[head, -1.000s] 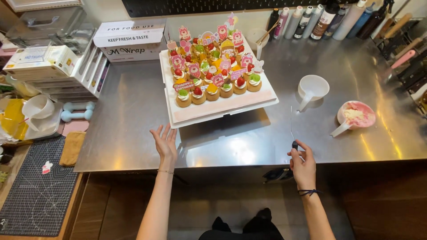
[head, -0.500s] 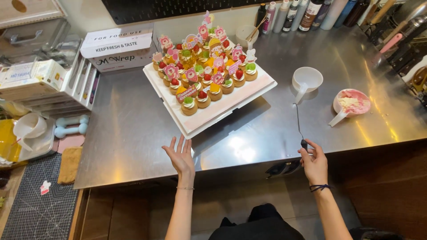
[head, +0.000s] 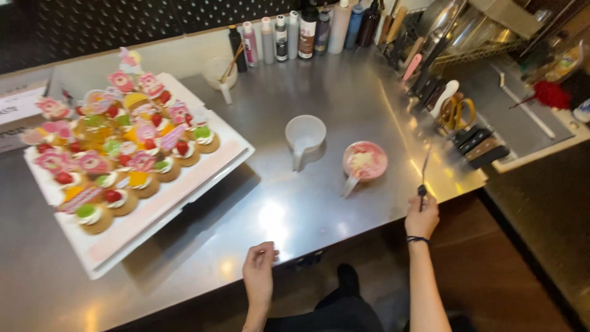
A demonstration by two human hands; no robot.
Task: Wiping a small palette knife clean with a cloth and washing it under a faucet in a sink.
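My right hand (head: 421, 216) is at the front edge of the steel counter (head: 344, 203) and grips a thin dark-handled tool (head: 424, 172) that points up and away from me. My left hand (head: 259, 273) rests at the counter's front edge with its fingers curled, holding nothing. A white square board (head: 153, 212) at the left carries a tiered stack of small tarts (head: 117, 154) topped with fruit, cream and pink decorations. Between the board and my right hand stand an empty white scoop cup (head: 305, 134) and a second cup with pink and white cream (head: 364, 161).
Several squeeze bottles (head: 295, 34) line the back wall beside a small cup with a stick (head: 222, 71). Knives, scissors (head: 458, 114) and other tools lie at the right, with a tray (head: 528, 123) beyond. A cardboard box (head: 21, 110) sits far left.
The view has swung right and closer. My right hand with the tool stays at the counter edge; my left hand has dropped from spread open on the counter to curled at the edge.
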